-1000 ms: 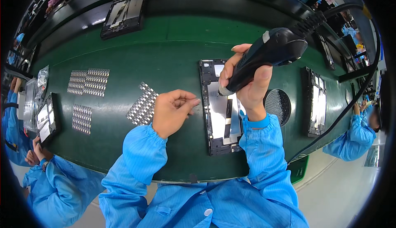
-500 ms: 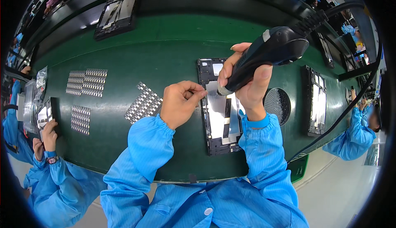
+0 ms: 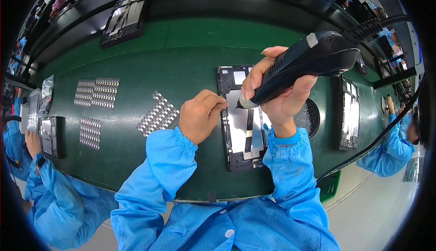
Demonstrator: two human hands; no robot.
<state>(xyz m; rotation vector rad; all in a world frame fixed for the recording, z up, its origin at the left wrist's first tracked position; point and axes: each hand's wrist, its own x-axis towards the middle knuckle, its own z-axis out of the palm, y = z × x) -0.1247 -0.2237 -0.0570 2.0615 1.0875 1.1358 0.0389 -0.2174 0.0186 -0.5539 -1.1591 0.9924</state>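
Over the panel [image 3: 237,135], the right hand [image 3: 278,111] grips a tool [image 3: 309,60] slantwise, tip down-left; left hand [image 3: 199,117] pinched

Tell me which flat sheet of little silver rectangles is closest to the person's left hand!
The slanted sheet just left of the bare left hand. The other silver-patterned sheets lie farther left on the green table and sit straighter.

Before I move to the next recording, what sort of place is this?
Probably an electronics assembly workshop: the right hand holds a corded tool above an open-backed flat device, with sheets of small parts and blue-smocked co-workers nearby.
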